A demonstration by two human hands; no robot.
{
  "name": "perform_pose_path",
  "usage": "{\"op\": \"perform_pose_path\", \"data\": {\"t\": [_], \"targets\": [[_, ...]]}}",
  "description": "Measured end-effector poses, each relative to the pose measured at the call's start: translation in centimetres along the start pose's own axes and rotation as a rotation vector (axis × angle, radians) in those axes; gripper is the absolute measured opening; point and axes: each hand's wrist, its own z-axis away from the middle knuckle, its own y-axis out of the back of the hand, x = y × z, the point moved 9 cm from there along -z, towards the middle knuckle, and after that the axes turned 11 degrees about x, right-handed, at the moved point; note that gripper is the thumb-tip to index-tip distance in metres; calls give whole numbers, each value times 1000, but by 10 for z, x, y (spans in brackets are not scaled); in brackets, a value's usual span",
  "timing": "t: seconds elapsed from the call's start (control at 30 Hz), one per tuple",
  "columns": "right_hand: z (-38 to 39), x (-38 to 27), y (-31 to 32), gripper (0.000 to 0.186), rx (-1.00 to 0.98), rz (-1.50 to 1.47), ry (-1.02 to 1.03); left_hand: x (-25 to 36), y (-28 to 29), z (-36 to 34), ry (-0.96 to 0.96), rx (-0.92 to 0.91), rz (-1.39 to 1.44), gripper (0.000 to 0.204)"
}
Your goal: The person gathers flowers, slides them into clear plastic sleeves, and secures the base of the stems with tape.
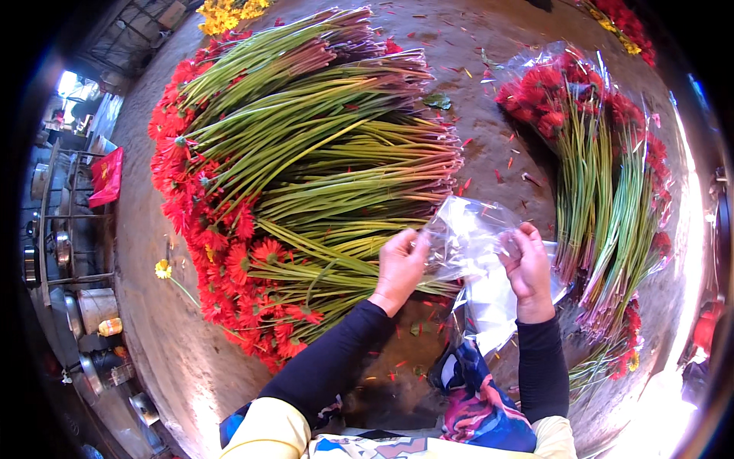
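Note:
A clear plastic sleeve (482,268) stretches between my two hands, above my lap. My left hand (401,269) pinches its left edge between thumb and fingers. On the other side my right hand (527,268) grips the plastic near its upper right edge, fingers curled. Just left of my left hand lies a big heap of red gerbera daisies (252,264), with their long green stems (359,161) pointing right. To the right of my right hand rest wrapped bunches of red gerberas (585,168), some with blooms at the far end.
Loose petals and leaf scraps dot the brown floor (474,99). One yellow flower (163,268) lies at the left, and more yellow flowers (229,14) sit at the far left. A rack (73,222) with pots and a red bag (106,177) stands along the left side.

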Motion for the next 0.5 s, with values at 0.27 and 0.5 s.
{"op": "perform_pose_path", "data": {"t": [0.27,0.5], "targets": [[129,-109,-67,24,-258,539,1620,28,-21,5,309,-48,381,17],[0,-16,-22,21,-188,773,669,-37,-33,-4,244,-237,-28,11]]}}
